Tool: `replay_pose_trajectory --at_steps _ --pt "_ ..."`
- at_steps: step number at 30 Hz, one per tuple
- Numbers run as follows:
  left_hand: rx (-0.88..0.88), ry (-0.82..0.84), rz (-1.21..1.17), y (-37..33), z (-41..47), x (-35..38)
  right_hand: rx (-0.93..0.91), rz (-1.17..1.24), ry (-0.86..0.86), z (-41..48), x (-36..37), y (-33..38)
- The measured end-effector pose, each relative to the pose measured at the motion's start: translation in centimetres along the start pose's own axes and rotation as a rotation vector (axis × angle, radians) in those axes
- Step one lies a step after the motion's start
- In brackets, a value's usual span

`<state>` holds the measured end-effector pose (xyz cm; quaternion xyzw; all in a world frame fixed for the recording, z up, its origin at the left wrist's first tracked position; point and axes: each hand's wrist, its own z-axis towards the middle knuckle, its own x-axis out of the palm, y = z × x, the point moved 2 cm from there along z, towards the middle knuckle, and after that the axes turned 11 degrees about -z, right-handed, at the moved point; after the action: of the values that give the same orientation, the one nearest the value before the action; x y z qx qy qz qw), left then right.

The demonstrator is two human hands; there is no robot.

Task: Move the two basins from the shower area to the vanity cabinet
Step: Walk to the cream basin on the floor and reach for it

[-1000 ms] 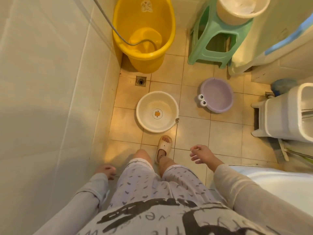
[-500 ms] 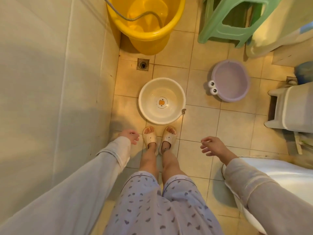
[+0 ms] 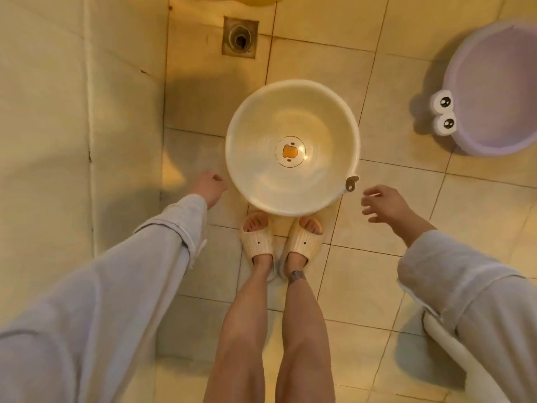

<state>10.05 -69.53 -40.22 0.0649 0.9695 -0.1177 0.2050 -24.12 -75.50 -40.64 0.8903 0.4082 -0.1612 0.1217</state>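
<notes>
Both hands were low and empty, one at each side of the cream basin in the middle of the frame. At the left of the basin, the left hand was loosely curled, its fingers folded in, and it was just beside the rim; whether it touched the rim I cannot tell. At the right of the basin, the right hand had its fingers spread and relaxed, near the small hanging tab on the rim but clearly apart from it. The basin sat upright on the tiled floor, directly in front of the slippers, with a small orange duck picture at its bottom. It looked empty, though a thin film of water could not be excluded.

The purple basin with two cartoon eyes was also on the floor, at the upper right of the frame and well apart from the cream one. The floor drain was at the upper middle.

The step in hand seemed to be the first grasp of the cream basin. To do it well, each hand should probably hook under the rim on opposite sides, not on the tab, and lift evenly so the basin stays level. The tiles may be wet, so the feet should stay planted while rising
</notes>
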Motion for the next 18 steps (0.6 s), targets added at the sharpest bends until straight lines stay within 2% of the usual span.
replay_pose_trajectory --at_steps 3,6,9,12,18 --pt "-0.019 -0.068 -0.013 -0.4 5.9 1.8 -0.043 -0.126 -0.132 6.7 0.5 1.5" --pt "-0.033 -0.056 -0.032 -0.4 10.5 3.5 -0.036 -0.185 -0.230 12.0 0.9 2.7" --pt "-0.050 -0.032 -0.058 -0.2 13.0 4.7 -0.021 -0.157 -0.160 14.8 1.4 3.2" --pt "-0.075 -0.006 -0.209 0.3 13.8 4.8 -0.017 -0.133 -0.102 15.2 1.4 3.1" --pt "-0.099 -0.066 -0.280 0.5 8.0 1.9 0.010 -0.106 -0.033 8.8 0.1 1.8"
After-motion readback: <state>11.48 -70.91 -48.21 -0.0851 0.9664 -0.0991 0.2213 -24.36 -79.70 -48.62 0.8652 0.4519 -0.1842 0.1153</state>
